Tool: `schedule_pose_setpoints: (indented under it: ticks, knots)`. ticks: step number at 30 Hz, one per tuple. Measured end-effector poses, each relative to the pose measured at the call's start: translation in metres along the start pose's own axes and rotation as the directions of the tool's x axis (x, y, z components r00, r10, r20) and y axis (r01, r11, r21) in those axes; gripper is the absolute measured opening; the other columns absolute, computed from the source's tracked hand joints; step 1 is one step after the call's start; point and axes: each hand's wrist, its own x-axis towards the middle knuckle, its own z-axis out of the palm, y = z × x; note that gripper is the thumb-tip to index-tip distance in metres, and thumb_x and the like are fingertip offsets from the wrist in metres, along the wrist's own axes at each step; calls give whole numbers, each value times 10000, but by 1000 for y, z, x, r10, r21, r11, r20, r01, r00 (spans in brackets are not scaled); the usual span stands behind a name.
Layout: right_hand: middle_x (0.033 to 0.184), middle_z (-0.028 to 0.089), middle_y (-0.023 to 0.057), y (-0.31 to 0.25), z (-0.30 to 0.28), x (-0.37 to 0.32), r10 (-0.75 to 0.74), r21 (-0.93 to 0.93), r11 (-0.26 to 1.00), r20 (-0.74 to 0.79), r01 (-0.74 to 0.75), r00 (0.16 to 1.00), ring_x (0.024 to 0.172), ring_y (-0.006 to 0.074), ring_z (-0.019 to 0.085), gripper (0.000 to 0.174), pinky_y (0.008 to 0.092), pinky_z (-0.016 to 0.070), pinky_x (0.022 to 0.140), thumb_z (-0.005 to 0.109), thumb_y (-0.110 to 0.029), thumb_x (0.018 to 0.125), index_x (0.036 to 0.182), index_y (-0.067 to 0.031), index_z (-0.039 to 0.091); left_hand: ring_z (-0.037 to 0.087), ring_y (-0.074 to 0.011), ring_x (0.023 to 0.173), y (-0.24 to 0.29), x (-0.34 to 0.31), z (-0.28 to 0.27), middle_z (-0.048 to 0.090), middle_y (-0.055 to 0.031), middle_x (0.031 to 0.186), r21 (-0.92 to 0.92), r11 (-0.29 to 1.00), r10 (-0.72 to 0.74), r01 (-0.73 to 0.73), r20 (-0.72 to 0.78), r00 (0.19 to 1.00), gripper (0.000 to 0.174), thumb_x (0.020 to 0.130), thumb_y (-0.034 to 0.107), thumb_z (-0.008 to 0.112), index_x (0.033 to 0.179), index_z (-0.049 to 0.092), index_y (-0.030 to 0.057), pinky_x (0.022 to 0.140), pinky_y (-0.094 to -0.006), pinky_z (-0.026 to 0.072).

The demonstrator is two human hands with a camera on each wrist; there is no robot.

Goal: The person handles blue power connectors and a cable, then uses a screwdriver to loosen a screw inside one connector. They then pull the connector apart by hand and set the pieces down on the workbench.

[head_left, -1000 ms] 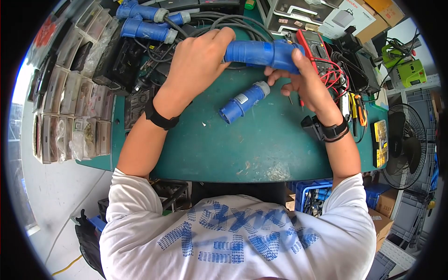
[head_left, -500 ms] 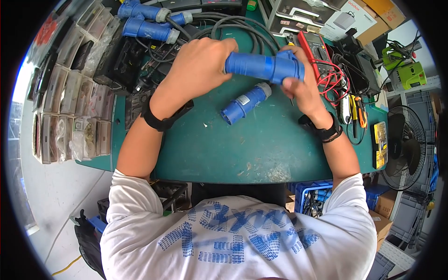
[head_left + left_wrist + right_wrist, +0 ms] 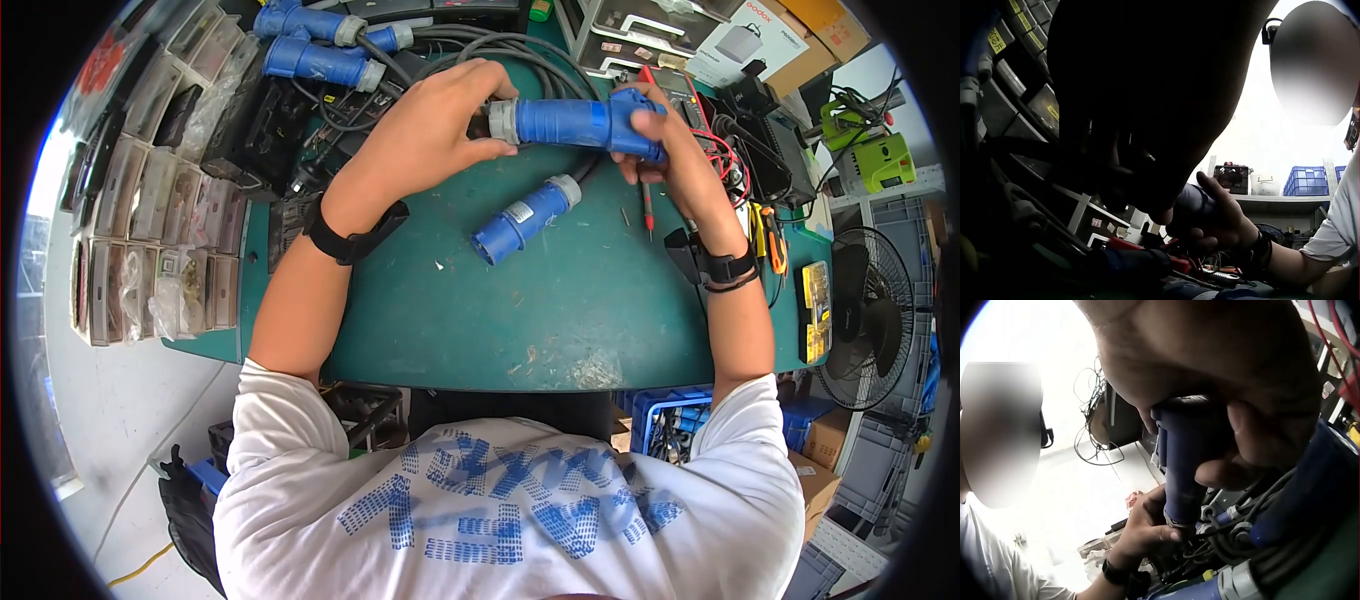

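A blue industrial connector with a grey collar lies sideways between both hands, above the table. My right hand grips its wider end, thumb on the near side and fingers curled beneath. My left hand is at the collar end, thumb and fingers spread to either side of the collar with their tips at its edges. In the right wrist view, the left thumb touches the lower end of the connector. Below, a blue industrial plug with a cable rests on the green table.
More blue connectors and coiled black cables lie at the back left. A red multimeter, test leads and a red probe are by the right hand. Drawer cabinets line the left side; a fan stands right.
My left hand has shifted back and loosened, uncovering the grey collar. My right hand closed onto the wide end from a looser hold. The connector moved slightly right; the plug stayed in place.
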Motion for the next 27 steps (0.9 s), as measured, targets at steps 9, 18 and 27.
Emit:
schedule_pose_setpoints:
  ticks: [9, 18, 27]
  knots:
    - [1044, 633, 46, 5, -1, -3, -400, -246, 885, 35, 396, 916, 766, 110, 624, 784, 234, 455, 604, 746, -531, 859, 1483, -94, 565, 731, -338, 1030, -4, 0, -13, 703, -161, 1208, -192, 922, -227, 336, 435, 871, 553, 866, 221, 931, 1284, 633, 15, 858, -445, 586]
    - [1072, 630, 57, 6, -4, 0, -322, -135, 938, -11, 318, 947, 759, 109, 637, 774, 244, 488, 614, 755, -566, 845, 1433, -84, 609, 698, -273, 917, 12, 0, -1, 674, -134, 1164, -93, 990, -104, 109, 53, 993, 516, 883, 284, 935, 1173, 600, 20, 730, -409, 562]
    - [895, 645, 48, 12, 0, 1, -304, -74, 951, -34, 301, 952, 672, 104, 635, 886, 230, 465, 573, 734, -656, 848, 1449, -27, 567, 620, -239, 741, 8, 4, -10, 662, -127, 1008, -217, 970, -93, 113, 101, 991, 486, 914, 315, 908, 1163, 604, 29, 647, -375, 506]
